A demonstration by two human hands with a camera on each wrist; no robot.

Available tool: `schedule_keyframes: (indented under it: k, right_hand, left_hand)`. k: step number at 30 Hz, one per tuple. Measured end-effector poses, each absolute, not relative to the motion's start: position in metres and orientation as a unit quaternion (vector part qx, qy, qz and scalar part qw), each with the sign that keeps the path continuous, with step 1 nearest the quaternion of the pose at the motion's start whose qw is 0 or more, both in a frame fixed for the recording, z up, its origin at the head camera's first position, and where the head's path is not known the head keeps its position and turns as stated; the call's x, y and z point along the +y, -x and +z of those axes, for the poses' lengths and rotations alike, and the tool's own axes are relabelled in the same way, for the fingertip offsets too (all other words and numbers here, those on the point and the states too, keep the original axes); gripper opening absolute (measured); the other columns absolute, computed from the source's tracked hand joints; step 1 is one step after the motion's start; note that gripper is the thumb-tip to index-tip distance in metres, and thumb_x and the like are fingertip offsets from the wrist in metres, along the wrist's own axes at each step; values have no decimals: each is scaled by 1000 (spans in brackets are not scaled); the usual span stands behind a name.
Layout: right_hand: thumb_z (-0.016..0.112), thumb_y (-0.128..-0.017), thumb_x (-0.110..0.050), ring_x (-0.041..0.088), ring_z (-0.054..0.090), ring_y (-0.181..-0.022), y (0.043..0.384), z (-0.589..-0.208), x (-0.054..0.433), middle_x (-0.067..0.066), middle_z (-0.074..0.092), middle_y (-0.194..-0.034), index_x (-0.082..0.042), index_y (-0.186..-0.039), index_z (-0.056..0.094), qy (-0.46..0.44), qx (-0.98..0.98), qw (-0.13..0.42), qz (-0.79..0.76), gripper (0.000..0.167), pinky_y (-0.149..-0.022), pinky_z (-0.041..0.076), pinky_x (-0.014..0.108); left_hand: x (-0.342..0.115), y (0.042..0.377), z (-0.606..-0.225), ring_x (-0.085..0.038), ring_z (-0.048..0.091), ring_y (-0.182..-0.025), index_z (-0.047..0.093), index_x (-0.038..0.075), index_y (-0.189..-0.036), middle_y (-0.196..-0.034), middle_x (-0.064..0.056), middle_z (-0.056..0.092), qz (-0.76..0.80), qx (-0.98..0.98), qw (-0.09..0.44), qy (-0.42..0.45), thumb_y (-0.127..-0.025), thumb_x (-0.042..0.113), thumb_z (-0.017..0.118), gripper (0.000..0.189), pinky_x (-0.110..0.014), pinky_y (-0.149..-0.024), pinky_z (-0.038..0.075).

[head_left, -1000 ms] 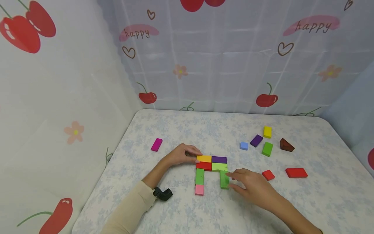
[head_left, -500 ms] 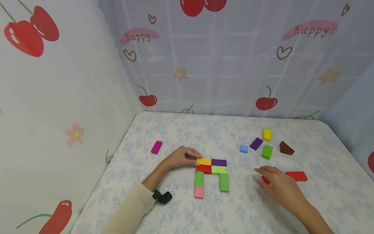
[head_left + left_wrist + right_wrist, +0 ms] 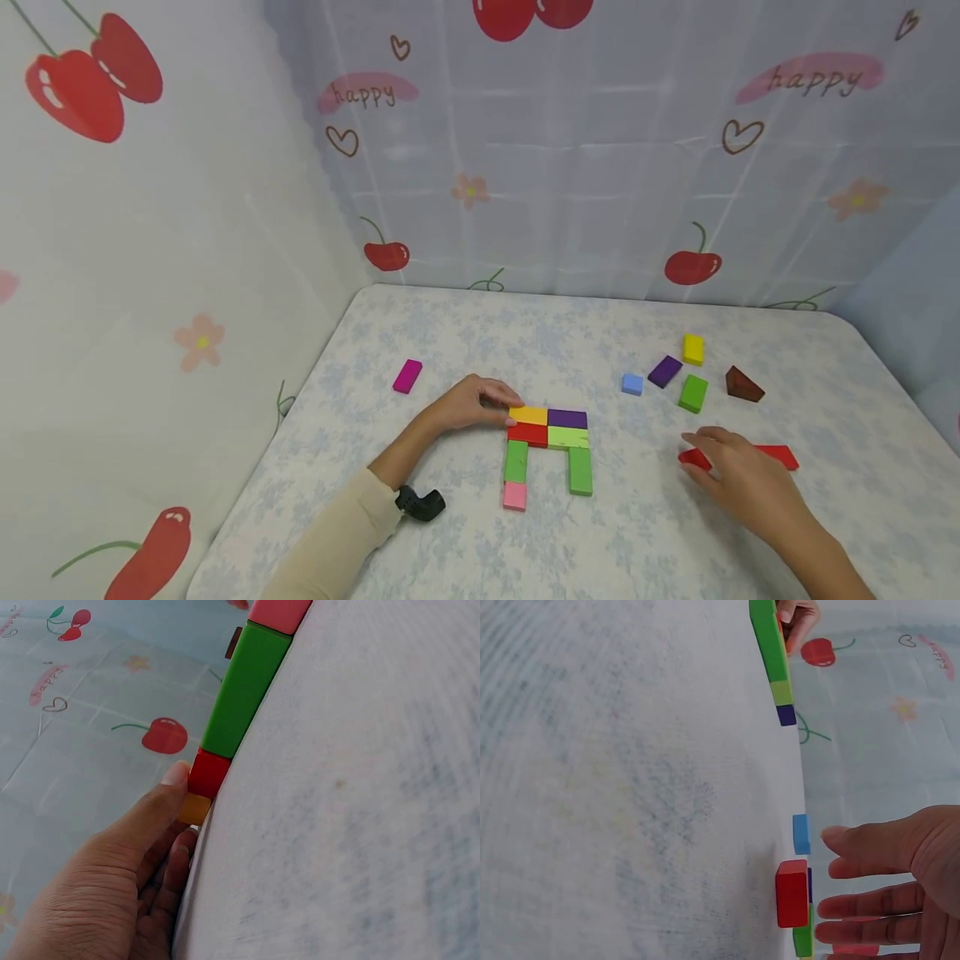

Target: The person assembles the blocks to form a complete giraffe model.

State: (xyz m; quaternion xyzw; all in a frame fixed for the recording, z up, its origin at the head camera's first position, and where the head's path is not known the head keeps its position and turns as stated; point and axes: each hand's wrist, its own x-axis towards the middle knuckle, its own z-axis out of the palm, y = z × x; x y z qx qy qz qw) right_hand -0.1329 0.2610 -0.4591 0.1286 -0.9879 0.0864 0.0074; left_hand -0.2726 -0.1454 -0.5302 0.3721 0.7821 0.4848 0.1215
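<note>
My left hand (image 3: 476, 404) holds the left end of an orange-yellow block (image 3: 529, 416), thumb also against the adjoining red block (image 3: 528, 434). Purple (image 3: 567, 419) and lime (image 3: 567, 437) blocks complete this flat two-by-two group. Below it, a green block (image 3: 516, 461) leads to a pink block (image 3: 514, 497); another green block (image 3: 581, 472) stands at the right. Over at the right, my right hand (image 3: 742, 483) hovers over a small red block (image 3: 791, 894), thumb and fingers spread and extended. A longer red block (image 3: 780, 456) is partly hidden behind that hand.
Loose blocks lie at the back right: light blue (image 3: 632, 384), purple (image 3: 665, 372), yellow (image 3: 693, 350), green (image 3: 693, 393) and a brown wedge (image 3: 744, 384). A magenta block (image 3: 407, 377) lies on the left. Patterned curtains border the table (image 3: 465, 333).
My right hand has left the right-hand green block and moved right to the small red block. My left hand stays at the orange-yellow block, and the arrangement keeps its shape.
</note>
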Motion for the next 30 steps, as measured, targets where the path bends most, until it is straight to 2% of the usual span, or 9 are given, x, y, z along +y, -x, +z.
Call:
schedule_keyframes:
  k: [6,13,17,25,30]
  right_hand:
    - [87,-79,-18,41,67,-101,137,-464,263,24,68,-118,-1,-125,70,-123,-987,-44,92,52,-67,59,44]
    - [89,-74,-6,25,67,-83,140,-468,265,17,70,-110,0,-123,71,-132,-982,-59,122,52,-73,59,45]
    - [88,-74,-3,22,66,-82,141,-468,264,15,71,-108,0,-119,72,-128,-980,-75,136,48,-75,59,46]
    - [90,-74,-13,18,66,-80,137,-467,260,8,72,-101,-3,-111,75,-123,-980,-55,144,41,-72,60,41]
    - [90,-75,-19,16,66,-79,131,-463,253,6,73,-104,-8,-112,76,-130,-982,-34,134,41,-65,58,34]
  left_hand:
    - [-144,273,-531,-10,64,-109,79,18,-117,-113,8,74,477,785,124,-375,-85,20,84,32,-31,-90,52]
    - [-144,274,-530,-10,64,-109,79,19,-118,-113,10,73,475,786,126,-376,-86,20,84,33,-31,-90,52]
    - [-144,274,-531,-10,64,-109,79,18,-118,-114,8,74,474,785,126,-378,-86,19,84,33,-31,-90,53]
    - [-145,273,-529,-12,64,-110,78,15,-118,-115,5,74,480,782,128,-377,-86,17,83,33,-31,-90,53]
    - [-145,273,-530,-11,64,-109,79,16,-118,-114,7,74,482,783,129,-371,-86,16,84,33,-30,-88,53]
